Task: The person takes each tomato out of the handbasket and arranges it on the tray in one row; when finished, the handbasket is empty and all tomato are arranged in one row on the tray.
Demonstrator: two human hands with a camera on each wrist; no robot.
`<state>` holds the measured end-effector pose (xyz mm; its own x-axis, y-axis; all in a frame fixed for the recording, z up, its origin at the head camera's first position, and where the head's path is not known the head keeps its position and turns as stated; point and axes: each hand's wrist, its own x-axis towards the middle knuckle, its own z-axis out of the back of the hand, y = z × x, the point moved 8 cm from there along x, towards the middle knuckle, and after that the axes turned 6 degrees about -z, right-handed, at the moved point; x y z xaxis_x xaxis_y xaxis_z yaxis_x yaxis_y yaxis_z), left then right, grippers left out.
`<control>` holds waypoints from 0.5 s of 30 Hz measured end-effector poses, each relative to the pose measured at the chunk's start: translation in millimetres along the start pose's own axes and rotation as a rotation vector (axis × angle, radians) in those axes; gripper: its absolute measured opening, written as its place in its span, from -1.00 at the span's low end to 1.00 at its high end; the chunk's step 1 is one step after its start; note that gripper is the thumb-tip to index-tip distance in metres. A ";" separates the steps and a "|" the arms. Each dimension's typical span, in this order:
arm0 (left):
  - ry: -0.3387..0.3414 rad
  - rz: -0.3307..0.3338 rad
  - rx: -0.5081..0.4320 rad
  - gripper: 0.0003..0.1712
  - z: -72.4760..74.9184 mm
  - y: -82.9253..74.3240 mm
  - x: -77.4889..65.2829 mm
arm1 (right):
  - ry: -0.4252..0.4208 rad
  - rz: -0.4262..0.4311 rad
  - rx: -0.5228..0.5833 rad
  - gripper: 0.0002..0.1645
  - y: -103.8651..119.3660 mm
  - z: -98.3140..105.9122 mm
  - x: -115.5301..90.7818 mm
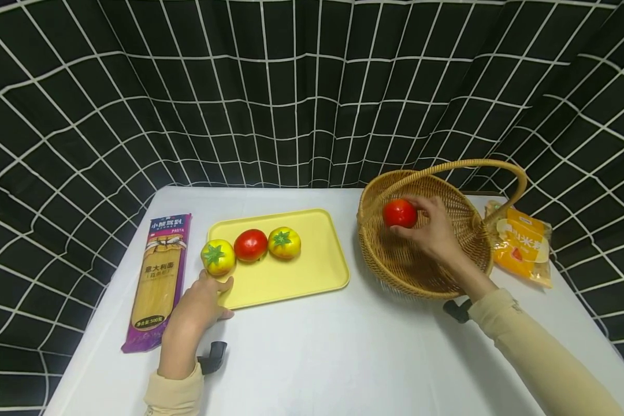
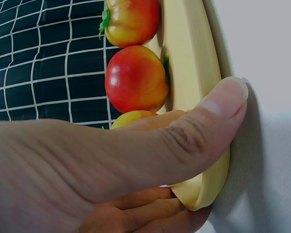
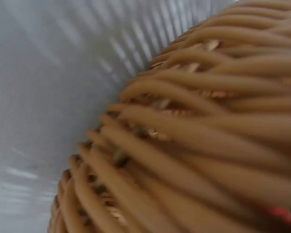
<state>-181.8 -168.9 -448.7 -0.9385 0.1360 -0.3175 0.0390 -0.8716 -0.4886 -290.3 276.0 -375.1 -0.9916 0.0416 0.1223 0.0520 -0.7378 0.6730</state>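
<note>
My left hand (image 1: 200, 303) grips the front-left corner of a yellow tray (image 1: 291, 283). In the left wrist view its thumb lies over the tray's rim, with several fingers at the tray's end. A row on the tray holds a yellow tomato with green leaves (image 1: 218, 257), a red tomato (image 1: 251, 245) and another yellow one (image 1: 285, 242). Inside the wicker basket (image 1: 421, 277), my right hand (image 1: 434, 231) pinches a bright red tomato (image 1: 399, 214) between thumb and fingers. The right wrist view is mostly the basket's woven side (image 3: 199, 126); that hand is hidden there.
A purple-edged pasta packet (image 1: 161, 277) lies left of the tray, beside my left hand. An orange packet (image 1: 522, 245) lies right of the basket. The basket's handle (image 1: 463, 164) arches above its opening. A dark gridded curtain (image 1: 270, 104) hangs behind the white table (image 1: 343, 358).
</note>
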 end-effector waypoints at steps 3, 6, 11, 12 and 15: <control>0.002 -0.001 0.002 -0.12 0.0 -0.2 0.0 | -0.020 0.015 0.037 -0.11 7.4 2.9 -4.3; -0.001 -0.004 -0.001 -0.12 0.2 -0.2 0.2 | -0.028 0.010 0.065 -0.11 14.6 5.2 -9.1; -0.009 -0.009 -0.006 -0.13 0.6 -0.2 0.6 | -0.055 -0.003 0.134 -0.11 25.5 12.1 -17.8; -0.009 -0.007 -0.005 -0.13 0.5 0.0 0.7 | -0.064 -0.008 0.150 -0.11 27.3 13.7 -19.9; -0.004 -0.005 -0.001 -0.13 -0.1 0.1 1.1 | -0.086 -0.027 0.187 -0.12 32.3 17.9 -27.2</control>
<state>-182.7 -168.7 -449.2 -0.9401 0.1379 -0.3116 0.0350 -0.8706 -0.4908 -259.5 263.1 -343.6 -0.9796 0.1228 0.1590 0.0547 -0.5981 0.7995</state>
